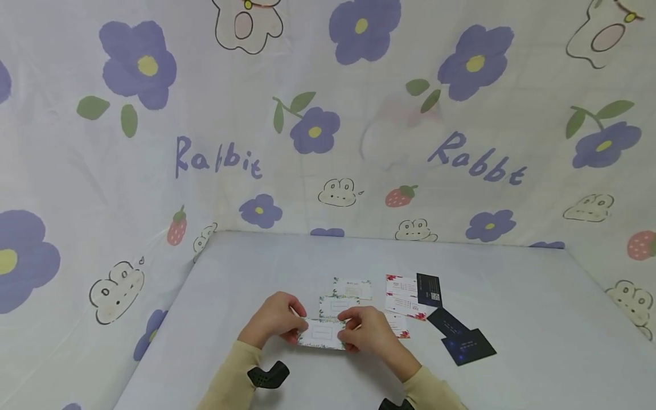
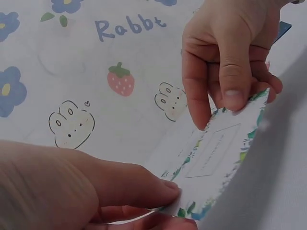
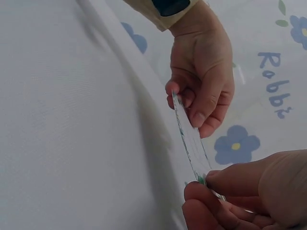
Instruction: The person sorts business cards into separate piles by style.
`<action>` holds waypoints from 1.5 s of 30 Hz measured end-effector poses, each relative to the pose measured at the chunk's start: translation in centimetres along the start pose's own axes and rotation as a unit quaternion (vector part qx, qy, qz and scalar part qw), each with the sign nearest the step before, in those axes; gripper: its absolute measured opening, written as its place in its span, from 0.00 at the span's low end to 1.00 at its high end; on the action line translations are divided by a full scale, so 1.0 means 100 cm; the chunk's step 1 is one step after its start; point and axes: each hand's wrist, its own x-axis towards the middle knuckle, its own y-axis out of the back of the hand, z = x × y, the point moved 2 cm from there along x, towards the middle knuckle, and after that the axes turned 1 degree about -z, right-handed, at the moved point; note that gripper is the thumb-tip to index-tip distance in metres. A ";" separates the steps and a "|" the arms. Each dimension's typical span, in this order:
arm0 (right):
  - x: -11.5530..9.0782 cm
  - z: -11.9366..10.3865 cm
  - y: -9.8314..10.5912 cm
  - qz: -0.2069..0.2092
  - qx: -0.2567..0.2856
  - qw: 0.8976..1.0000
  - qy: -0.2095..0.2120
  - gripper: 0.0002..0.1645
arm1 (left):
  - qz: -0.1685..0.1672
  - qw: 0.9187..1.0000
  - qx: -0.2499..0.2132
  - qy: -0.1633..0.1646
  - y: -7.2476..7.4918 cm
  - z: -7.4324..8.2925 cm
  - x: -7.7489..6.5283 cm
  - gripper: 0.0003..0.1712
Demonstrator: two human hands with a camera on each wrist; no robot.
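Note:
A white card with a green leafy border (image 1: pixel 322 334) is held between both hands, lifted a little off the table. My left hand (image 1: pixel 279 316) pinches its left end, thumb on the printed face and fingers beneath. At the opposite end, my right hand (image 1: pixel 371 330) pinches it the same way. In the left wrist view the card (image 2: pixel 216 160) tilts, showing a thin rectangular frame with small print. The right wrist view catches the card (image 3: pixel 188 136) nearly edge-on. Just behind it lie a second leafy card (image 1: pixel 333 306) and a third leafy card (image 1: pixel 352 288), overlapping in a column.
Right of the leafy cards lie several white cards with red flowers (image 1: pixel 401 285), partly covered by my right hand. A black card with a QR code (image 1: pixel 428 288) overlaps them. Two dark blue cards (image 1: pixel 468 346) overlap nearer the front. A patterned curtain (image 1: pixel 307 171) borders the white table (image 1: pixel 533 307).

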 end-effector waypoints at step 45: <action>-0.007 -0.004 -0.024 0.025 -0.232 0.971 0.060 0.17 | 0.010 0.991 0.132 -0.022 -0.012 -0.008 0.000 0.12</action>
